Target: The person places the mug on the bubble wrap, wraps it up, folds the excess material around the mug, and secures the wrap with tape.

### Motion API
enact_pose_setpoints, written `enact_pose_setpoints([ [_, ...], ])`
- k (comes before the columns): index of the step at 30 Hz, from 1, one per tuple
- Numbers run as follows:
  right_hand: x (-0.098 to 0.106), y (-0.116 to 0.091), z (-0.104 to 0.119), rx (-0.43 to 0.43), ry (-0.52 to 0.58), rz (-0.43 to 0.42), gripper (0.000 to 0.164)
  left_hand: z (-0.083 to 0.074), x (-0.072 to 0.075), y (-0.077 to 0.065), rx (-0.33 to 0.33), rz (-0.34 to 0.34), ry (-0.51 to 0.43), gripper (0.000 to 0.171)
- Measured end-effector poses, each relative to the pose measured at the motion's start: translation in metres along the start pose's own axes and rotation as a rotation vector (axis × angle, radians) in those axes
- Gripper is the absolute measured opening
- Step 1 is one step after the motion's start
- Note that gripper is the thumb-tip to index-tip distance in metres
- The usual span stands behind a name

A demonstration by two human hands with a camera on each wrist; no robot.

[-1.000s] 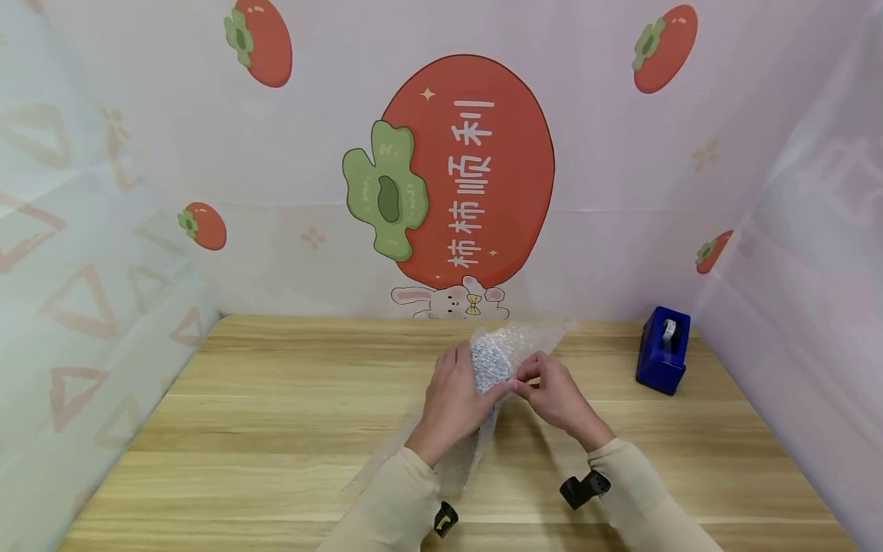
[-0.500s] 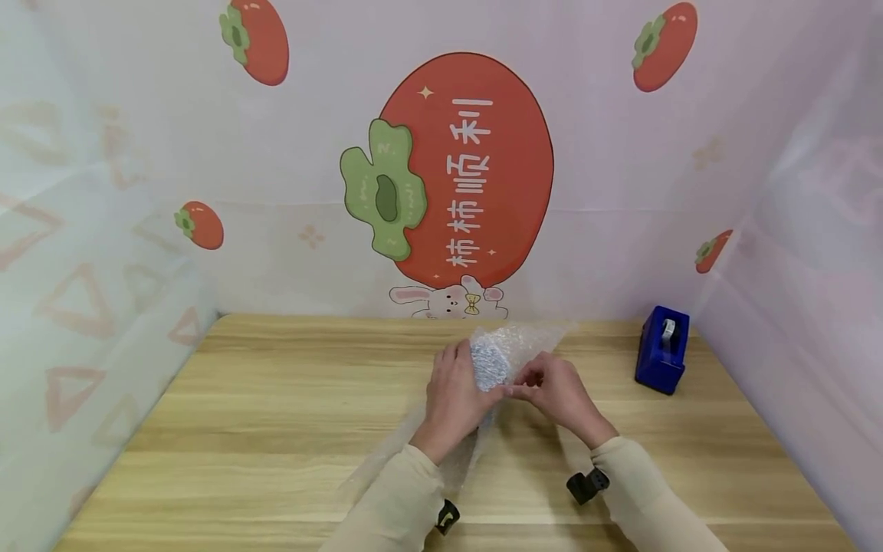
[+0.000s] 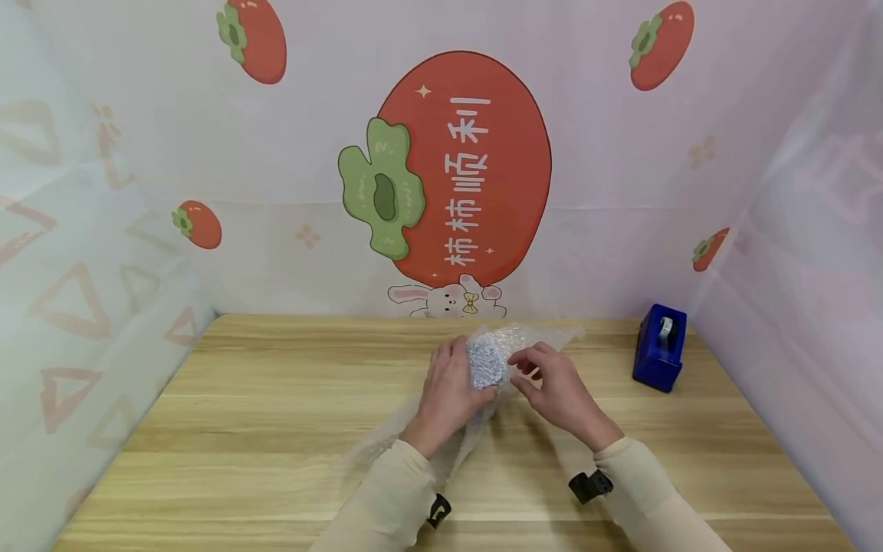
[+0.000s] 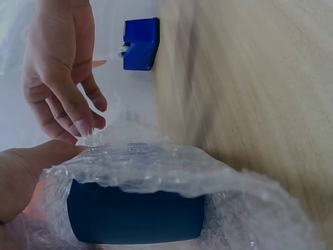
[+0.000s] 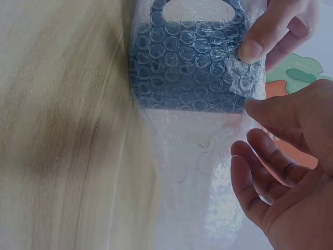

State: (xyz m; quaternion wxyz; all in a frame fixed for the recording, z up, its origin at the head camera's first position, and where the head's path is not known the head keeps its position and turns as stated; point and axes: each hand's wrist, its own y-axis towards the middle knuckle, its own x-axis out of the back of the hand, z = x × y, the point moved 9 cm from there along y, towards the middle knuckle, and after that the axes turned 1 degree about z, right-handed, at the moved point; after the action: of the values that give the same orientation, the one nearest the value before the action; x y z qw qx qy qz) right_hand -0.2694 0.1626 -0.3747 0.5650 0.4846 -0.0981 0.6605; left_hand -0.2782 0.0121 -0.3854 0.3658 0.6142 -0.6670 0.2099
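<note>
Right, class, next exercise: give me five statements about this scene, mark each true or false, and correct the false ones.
1. The left hand holds bubble wrap around a dark blue object. True.
2. A blue tape dispenser stands on the wooden tabletop, to the right of the right hand. True.
3. The right hand is gripping the tape dispenser. False: it is at the bubble wrap, away from the dispenser.
4. The largest printed fruit is blue. False: the large persimmon is red.
5. Black cloth covers both forearms. False: the sleeves are cream.
</note>
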Motion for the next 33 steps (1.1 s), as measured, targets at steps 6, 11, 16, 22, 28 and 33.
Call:
enact_pose_setpoints([
  [6, 0.004, -0.002, 0.001, 0.001, -0.012, 0.001, 0.023, -0.001, 0.003, 0.002, -0.034, 0.023, 0.016, 0.088],
  [11, 0.009, -0.002, 0.007, 0.035, -0.006, -0.014, 0.023, 0.000, 0.007, 0.005, -0.054, 0.049, 0.085, 0.085],
  [16, 0.008, 0.001, 0.015, 0.085, -0.054, 0.000, 0.029, 0.001, 0.008, 0.008, -0.082, 0.098, 0.088, 0.084],
  [22, 0.002, 0.010, 0.021, 0.109, -0.141, 0.059, 0.057, 0.005, 0.008, 0.011, -0.102, 0.211, 0.038, 0.086],
  [28, -0.010, 0.015, 0.020, 0.100, -0.164, 0.163, 0.079, 0.009, 0.006, 0.013, -0.141, 0.322, -0.055, 0.085],
  [33, -0.019, 0.015, 0.018, 0.064, -0.103, 0.235, 0.077, 0.011, 0.005, 0.014, -0.173, 0.337, -0.107, 0.086],
])
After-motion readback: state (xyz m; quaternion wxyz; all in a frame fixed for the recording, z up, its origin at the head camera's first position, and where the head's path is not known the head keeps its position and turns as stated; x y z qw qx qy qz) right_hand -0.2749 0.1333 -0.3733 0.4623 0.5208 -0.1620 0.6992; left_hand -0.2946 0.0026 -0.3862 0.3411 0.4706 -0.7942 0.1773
